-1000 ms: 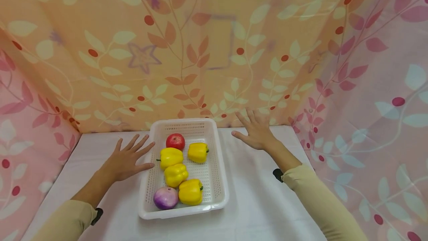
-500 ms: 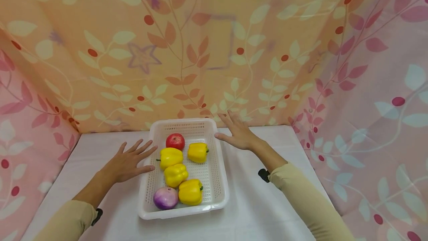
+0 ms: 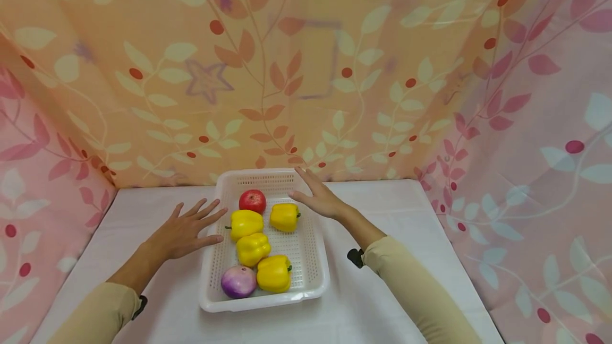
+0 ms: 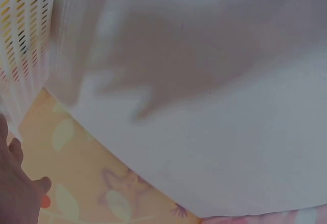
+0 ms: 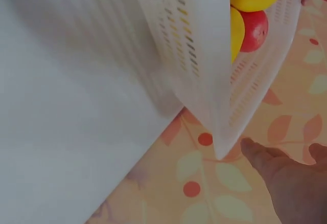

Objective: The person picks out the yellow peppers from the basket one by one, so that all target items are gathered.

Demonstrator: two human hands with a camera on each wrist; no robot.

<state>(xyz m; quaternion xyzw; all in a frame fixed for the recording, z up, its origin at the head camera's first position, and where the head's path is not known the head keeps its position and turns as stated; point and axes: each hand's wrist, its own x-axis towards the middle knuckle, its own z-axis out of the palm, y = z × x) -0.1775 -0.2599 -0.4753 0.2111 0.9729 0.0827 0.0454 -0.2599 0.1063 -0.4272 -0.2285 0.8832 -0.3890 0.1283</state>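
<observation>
A white perforated plastic basket (image 3: 313, 280) stands on the table. Inside, a red fruit (image 3: 252, 201), perhaps a pomegranate, is at the far end, and a purple-and-white round eggplant (image 3: 238, 282) at the near left. Yellow bell peppers lie between: one by the far right (image 3: 284, 217), several down the left and middle, such as this bell pepper (image 3: 274, 274). My left hand (image 3: 184, 232) spreads its fingers at the basket's left rim, holding nothing. My right hand (image 3: 320, 199) hovers with straight fingers over the far right rim, fingertips overlapping the basket in the head view.
White cloth covers the table (image 3: 377, 301). Behind it hangs an orange leaf-patterned curtain (image 3: 306, 68), close to the basket's far end. Pink patterned curtains stand at the left (image 3: 43, 200) and right (image 3: 540, 174).
My right hand has moved left, from beside the basket to over its far right rim. The left hand has barely shifted. The basket and its contents stay put.
</observation>
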